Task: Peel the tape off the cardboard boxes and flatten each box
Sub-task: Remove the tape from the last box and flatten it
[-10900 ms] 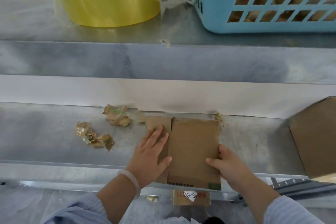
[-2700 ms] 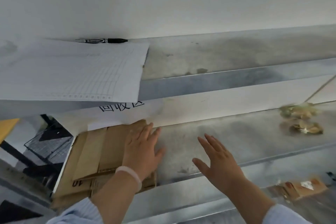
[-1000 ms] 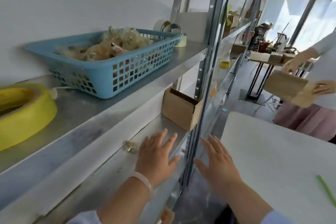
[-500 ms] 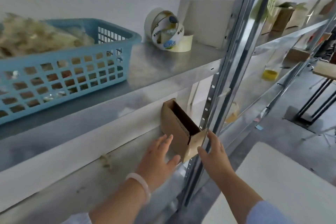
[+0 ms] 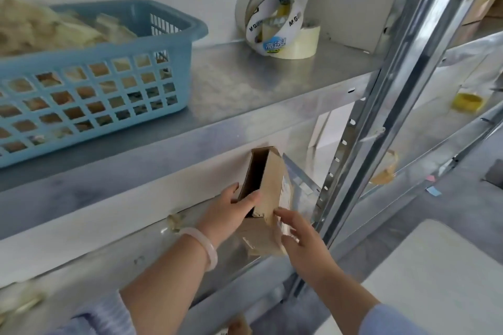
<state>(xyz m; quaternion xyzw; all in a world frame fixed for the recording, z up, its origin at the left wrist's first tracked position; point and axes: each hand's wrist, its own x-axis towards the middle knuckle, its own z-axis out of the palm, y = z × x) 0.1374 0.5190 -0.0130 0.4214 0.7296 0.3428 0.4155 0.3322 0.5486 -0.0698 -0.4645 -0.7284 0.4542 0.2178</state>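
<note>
I have the box (image 5: 269, 179) standing on end on the lower shelf (image 5: 109, 266), close to the back wall and just left of the post (image 5: 362, 144), with its open mouth facing up and toward me. My left hand (image 5: 231, 212) is clamped on the near wall of that mouth, thumb on the front and fingers wrapped behind. My right hand (image 5: 299, 236) is spread, its straight fingertips touching the lower right corner beside a loose flap (image 5: 258, 236) and gripping nothing. I judge the box light, empty and thin-walled: stiff along its creases, but easy to crush if I squeeze the open end. The pale glossy patch on its right face (image 5: 286, 189) looks like tape, though blur keeps me from being sure. If it is, I would pick at a lifted corner of it while the left hand steadies the wall. Room is tight, with the upper shelf (image 5: 245, 84) just overhead and the post near the right side. The open space is toward me, over the table (image 5: 435, 280), so I would draw the box out before flattening it.
</note>
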